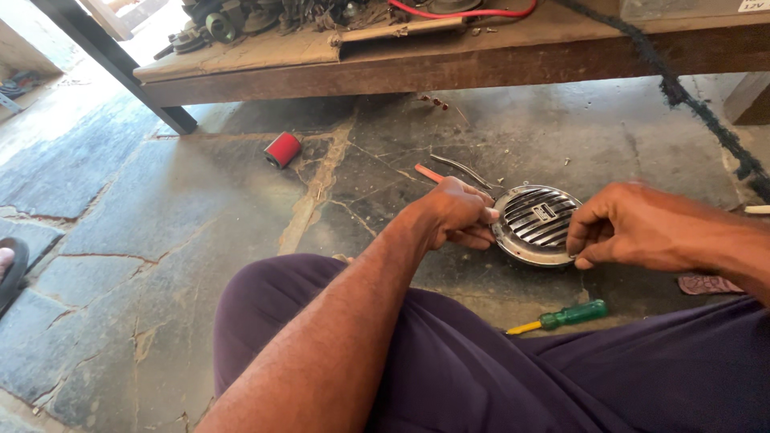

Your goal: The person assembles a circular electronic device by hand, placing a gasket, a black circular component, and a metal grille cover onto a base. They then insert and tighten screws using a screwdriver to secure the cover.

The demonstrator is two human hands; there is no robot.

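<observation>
A round chrome horn (536, 224) with a slatted grille lies on the stone floor in front of my knees. My left hand (453, 215) is closed on its left rim, fingers curled against the edge. My right hand (622, 226) pinches the right rim, fingertips on the lower right edge. Both hands hold the horn between them. My legs in purple trousers (481, 369) fill the lower frame.
A green-handled screwdriver (561, 317) lies by my right knee. A red cylinder (281, 149) rests near the wooden bench (449, 64), which holds metal parts and a red wire (465, 12). A thin metal strip (461, 168), an orange stick (427, 172) and a dark braided rope (706, 112) lie on the floor.
</observation>
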